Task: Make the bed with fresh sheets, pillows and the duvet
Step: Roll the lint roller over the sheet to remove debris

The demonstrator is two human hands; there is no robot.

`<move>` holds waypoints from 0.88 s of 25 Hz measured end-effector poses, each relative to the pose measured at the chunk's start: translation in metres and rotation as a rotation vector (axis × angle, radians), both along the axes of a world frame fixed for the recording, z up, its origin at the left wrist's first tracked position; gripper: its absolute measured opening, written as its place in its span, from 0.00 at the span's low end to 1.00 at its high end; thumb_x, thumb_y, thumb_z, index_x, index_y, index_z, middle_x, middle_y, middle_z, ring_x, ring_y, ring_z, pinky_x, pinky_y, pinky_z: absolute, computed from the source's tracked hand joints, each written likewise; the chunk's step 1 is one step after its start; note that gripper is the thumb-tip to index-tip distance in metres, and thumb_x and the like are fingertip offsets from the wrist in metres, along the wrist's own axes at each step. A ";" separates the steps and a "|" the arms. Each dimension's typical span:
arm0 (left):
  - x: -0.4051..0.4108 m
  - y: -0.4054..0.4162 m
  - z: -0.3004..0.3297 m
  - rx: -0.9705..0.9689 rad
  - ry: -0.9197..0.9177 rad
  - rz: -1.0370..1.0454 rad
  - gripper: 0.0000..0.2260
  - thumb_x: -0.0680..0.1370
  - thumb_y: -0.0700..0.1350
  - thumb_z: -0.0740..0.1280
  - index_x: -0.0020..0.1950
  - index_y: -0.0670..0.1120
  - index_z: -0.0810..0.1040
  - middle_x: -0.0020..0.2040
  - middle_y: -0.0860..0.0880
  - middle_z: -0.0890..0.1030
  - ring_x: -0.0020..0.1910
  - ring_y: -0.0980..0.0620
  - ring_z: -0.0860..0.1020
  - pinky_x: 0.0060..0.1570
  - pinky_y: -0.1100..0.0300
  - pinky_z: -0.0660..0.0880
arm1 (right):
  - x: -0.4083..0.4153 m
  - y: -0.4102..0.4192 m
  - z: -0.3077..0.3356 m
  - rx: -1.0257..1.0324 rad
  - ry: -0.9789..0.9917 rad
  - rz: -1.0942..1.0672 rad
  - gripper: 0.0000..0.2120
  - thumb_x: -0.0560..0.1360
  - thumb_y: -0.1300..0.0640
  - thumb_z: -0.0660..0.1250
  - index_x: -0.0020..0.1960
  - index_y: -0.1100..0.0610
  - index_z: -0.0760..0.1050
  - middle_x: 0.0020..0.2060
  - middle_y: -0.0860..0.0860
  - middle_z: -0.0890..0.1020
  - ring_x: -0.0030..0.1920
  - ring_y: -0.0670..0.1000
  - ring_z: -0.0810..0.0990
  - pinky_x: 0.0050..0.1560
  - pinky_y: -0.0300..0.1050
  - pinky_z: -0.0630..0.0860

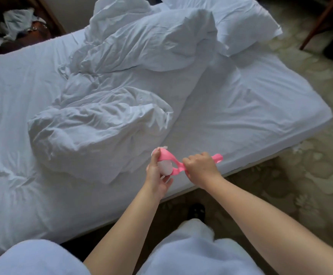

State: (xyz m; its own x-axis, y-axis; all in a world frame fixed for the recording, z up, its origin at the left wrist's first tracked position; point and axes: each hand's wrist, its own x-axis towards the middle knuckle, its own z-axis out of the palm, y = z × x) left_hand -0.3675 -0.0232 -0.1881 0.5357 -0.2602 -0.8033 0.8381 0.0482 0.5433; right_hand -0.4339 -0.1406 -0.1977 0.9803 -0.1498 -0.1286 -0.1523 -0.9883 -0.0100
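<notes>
A white crumpled duvet (122,80) lies heaped along the middle of the bed (260,108), which has a white fitted sheet. A white pillow (239,22) sits at the far right of the bed. Over the near edge of the bed I hold a pink lint roller (176,164) with a white roll. My left hand (158,175) grips the roller's white head, fingers curled round it. My right hand (200,168) grips the pink handle, whose end sticks out to the right.
A dark wooden nightstand (17,26) with crumpled cloth stands at the far left. Patterned carpet (310,175) runs along the right of the bed. A wooden furniture leg (318,22) and a dark object are at the far right. My foot in a dark shoe (196,212) is by the bed.
</notes>
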 end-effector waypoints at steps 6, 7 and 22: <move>-0.007 0.017 0.022 0.009 -0.058 0.138 0.15 0.69 0.60 0.70 0.51 0.55 0.83 0.50 0.48 0.77 0.47 0.50 0.75 0.44 0.57 0.72 | 0.006 0.007 0.015 -0.013 0.066 0.169 0.17 0.50 0.60 0.80 0.27 0.55 0.71 0.21 0.48 0.74 0.20 0.51 0.72 0.28 0.39 0.56; -0.009 0.034 0.025 0.018 -0.075 0.192 0.12 0.70 0.60 0.70 0.47 0.55 0.84 0.49 0.48 0.77 0.46 0.50 0.74 0.44 0.57 0.72 | 0.014 0.017 0.014 0.007 0.047 0.235 0.19 0.46 0.60 0.81 0.25 0.54 0.70 0.19 0.47 0.72 0.18 0.51 0.71 0.27 0.37 0.55; 0.061 0.344 0.013 0.194 0.071 0.721 0.40 0.47 0.70 0.73 0.57 0.55 0.79 0.57 0.47 0.80 0.51 0.46 0.79 0.28 0.62 0.72 | 0.158 0.303 0.011 0.035 0.112 0.871 0.13 0.80 0.53 0.55 0.61 0.55 0.70 0.54 0.52 0.79 0.54 0.56 0.79 0.45 0.47 0.73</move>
